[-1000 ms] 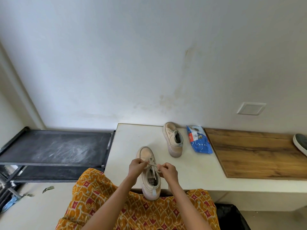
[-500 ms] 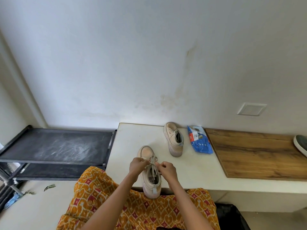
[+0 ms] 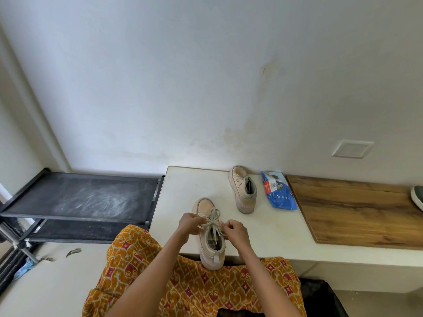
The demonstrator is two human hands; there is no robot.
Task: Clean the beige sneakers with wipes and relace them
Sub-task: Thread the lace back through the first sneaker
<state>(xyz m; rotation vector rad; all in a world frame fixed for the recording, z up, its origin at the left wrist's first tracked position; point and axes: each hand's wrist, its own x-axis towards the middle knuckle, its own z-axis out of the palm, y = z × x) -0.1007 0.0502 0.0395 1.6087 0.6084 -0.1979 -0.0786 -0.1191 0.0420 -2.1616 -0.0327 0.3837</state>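
Okay, head cam only; near beige sneaker sits on the white ledge, toe toward the wall, heel hanging past the front edge over my lap. Left hand is on the left of the lacing, fingers curled and pinching the lace; right hand is on the right side, fingers curled and pinching the other part of the lace; lace runs taut between the two fists, with loops lying over the tongue. I can't tell which strand is an end and which a loop; fingertips are tucked under the knuckles, so the exact pinch points are hidden. Eyelets are too small to count.

Second beige sneaker stands further back on the same ledge, well apart from both hands, toe toward the wall; it looks laced, detail too fine to confirm. Blue wipes pack lies just beside it on the right; label print unreadable. Wooden board lies right of the pack; a dark shoe on it is cut off by the frame edge. Black rack at left, its lower part cut off; patterned orange fabric covers my lap.
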